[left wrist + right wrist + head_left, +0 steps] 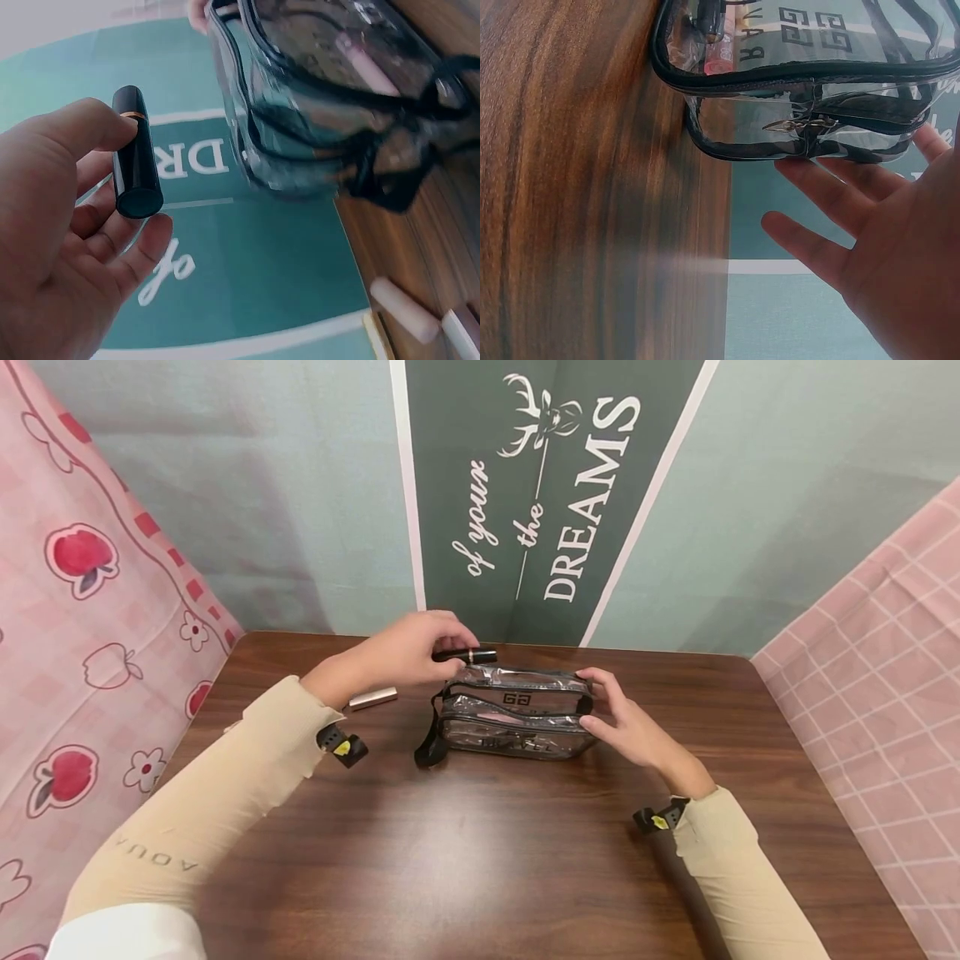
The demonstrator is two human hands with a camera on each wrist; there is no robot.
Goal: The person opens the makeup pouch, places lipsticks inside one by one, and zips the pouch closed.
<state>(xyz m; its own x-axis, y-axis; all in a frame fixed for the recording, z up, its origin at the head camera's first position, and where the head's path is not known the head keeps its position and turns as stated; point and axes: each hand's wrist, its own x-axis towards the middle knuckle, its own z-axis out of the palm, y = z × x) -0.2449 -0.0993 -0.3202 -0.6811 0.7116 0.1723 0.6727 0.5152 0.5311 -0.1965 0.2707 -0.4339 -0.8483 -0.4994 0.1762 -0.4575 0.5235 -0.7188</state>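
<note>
My left hand (pixel 420 647) holds a black lipstick tube (pixel 480 656) with a gold band, just above the back left corner of a clear cosmetic bag. In the left wrist view the thumb presses the lipstick tube (pixel 139 161) against the fingers. The clear bag (pixel 517 747) with black trim stands on the table, its top unzipped. A pink tube (pixel 367 66) shows through its wall. My right hand (pixel 626 727) rests at the bag's right end, thumb and fingertips touching its rim. In the right wrist view those fingers (pixel 825 195) look mostly straight beside the zipper pull.
A silver-white tube (pixel 372 698) lies on the brown table (pixel 450 843), left of the bag. The left wrist view shows a pale pink tube (pixel 405 309) and a gold-edged piece (pixel 377 337) there. A black strap (pixel 431 747) hangs at the bag's left end. Cloth walls surround the table.
</note>
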